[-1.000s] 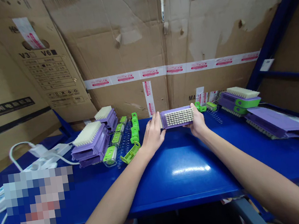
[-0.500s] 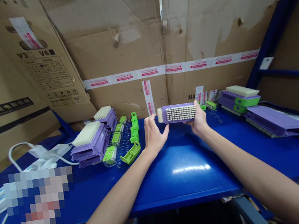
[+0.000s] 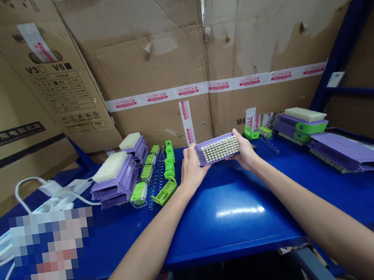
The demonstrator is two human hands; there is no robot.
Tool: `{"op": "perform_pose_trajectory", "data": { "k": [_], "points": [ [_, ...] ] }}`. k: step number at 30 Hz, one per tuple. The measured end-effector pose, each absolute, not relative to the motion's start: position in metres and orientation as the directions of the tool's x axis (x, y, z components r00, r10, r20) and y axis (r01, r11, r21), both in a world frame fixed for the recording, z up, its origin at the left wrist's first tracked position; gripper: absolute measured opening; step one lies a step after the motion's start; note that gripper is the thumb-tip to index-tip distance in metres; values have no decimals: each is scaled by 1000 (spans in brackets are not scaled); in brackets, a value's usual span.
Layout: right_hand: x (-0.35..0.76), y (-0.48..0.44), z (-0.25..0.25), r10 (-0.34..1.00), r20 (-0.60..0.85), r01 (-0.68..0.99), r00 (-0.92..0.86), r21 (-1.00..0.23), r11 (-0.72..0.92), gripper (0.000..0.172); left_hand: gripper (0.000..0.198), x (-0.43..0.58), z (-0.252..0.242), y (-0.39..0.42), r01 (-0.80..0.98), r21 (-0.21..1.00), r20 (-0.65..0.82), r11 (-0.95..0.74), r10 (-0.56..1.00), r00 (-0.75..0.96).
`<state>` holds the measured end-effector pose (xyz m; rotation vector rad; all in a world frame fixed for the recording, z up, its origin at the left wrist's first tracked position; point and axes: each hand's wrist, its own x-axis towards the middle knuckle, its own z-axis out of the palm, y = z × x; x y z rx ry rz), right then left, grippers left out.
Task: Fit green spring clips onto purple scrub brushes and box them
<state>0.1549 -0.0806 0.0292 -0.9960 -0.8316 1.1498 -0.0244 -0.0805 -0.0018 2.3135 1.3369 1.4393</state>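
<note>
Both my hands hold one purple brush block with cream bristles facing me, a little above the blue table. My left hand grips its left end, fingers curled around it. Its right end sits in my right hand, closed on it. The block is tilted slightly, left end lower.
Stacked purple brushes lie left, with green clips, springs and a white cable. More purple brush parts and a brush with a green piece lie right. Cardboard boxes wall the back.
My left hand, half a second ago apart from the block, has closed on its left end. The block has come down a little and tilted.
</note>
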Motion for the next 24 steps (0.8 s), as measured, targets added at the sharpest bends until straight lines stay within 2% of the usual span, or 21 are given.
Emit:
{"op": "perform_pose_trajectory", "data": {
  "k": [3,5,6,7,9,11,14,16,18,20,22,24],
  "points": [
    [160,-75,26,948,50,-213,314,-969,122,40,72,-23,-5,-78,654,470,692,-592,707,143],
    [167,-73,23,883,160,-5,441,-984,180,39,72,-21,-7,-77,661,463,709,-591,694,124],
    [171,-72,22,829,257,155,497,-966,206,37,72,-21,-8,-77,658,465,718,-592,687,111],
    [175,-72,21,770,370,341,520,-916,210,33,71,-21,-8,-76,655,469,727,-592,680,95],
    [183,-72,19,687,558,677,465,-724,130,26,69,-22,-8,-76,656,472,739,-588,670,69],
    [189,-72,17,696,621,863,360,-505,5,27,68,-24,-7,-75,664,470,739,-582,670,64],
    [194,-72,12,804,539,951,250,-292,-100,35,69,-26,-5,-75,677,468,722,-568,687,78],
    [195,-71,8,871,446,969,205,-218,-117,39,69,-27,-5,-75,682,472,704,-559,704,90],
    [195,-70,6,903,385,972,192,-198,-123,37,69,-27,-4,-75,681,484,681,-549,726,102],
    [194,-70,7,883,408,956,231,-263,-128,35,70,-27,-3,-74,668,495,662,-556,739,124],
    [192,-70,11,811,490,903,319,-416,-104,39,71,-28,-4,-72,637,495,657,-591,734,170],
    [190,-71,17,728,555,813,402,-582,-5,48,73,-29,-6,-70,595,482,664,-643,712,231]
  ]
}}
